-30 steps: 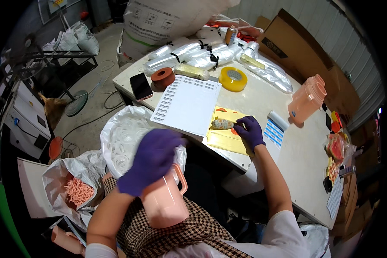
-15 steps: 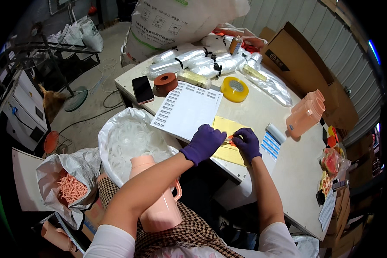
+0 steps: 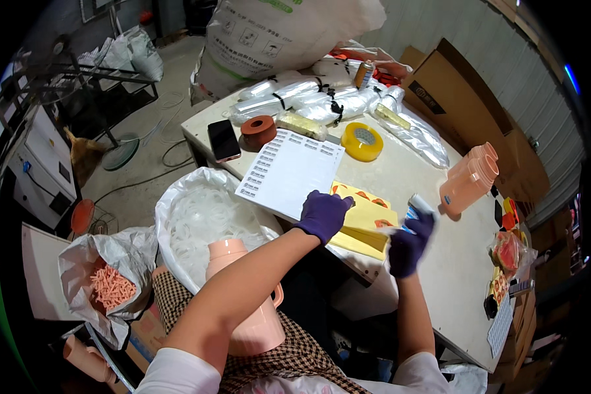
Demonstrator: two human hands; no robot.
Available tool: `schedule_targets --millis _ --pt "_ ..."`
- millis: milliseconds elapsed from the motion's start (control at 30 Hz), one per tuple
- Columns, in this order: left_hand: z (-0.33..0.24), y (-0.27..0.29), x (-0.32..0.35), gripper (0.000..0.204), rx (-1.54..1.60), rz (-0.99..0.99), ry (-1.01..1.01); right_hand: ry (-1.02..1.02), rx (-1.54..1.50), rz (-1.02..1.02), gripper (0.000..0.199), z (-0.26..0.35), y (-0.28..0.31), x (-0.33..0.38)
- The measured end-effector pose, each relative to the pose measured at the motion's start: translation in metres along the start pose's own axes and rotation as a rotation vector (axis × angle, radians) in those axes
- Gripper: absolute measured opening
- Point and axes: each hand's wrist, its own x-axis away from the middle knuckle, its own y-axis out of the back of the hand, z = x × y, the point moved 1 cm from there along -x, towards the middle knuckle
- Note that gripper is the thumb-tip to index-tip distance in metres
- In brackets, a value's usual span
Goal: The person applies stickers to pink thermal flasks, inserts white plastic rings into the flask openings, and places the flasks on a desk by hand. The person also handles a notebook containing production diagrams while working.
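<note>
Resting at the left edge of the yellow sticker sheets on the table, the gloved left hand has its fingers drawn in; their grip cannot be told. The sheets are stacked, printed with orange-red pictures. The right hand, blurred, is at their right edge, its grip unclear. A glossy pink jug with a side handle lies across the lap. One white bag holds clear rings; another sack holds small pink pieces.
</note>
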Motion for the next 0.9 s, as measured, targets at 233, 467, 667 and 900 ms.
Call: schedule_targets --millis 233,467,667,900 --pt "0.003 0.046 0.043 0.055 0.075 -0.343 -0.086 -0.959 -0.892 0.053 0.026 0.065 0.056 -0.015" --pt "0.119 0.108 0.197 0.043 0.074 -0.447 0.359 -1.189 -1.169 0.720 0.063 0.143 -0.008 0.021" --pt "0.125 0.029 0.279 0.028 0.885 -0.364 0.550 -1.128 -1.351 0.998 0.060 0.186 -0.056 0.002" --pt "0.112 0.042 0.257 0.028 0.867 -0.269 0.526 -0.929 -1.314 1.009 0.059 0.200 -0.068 0.002"
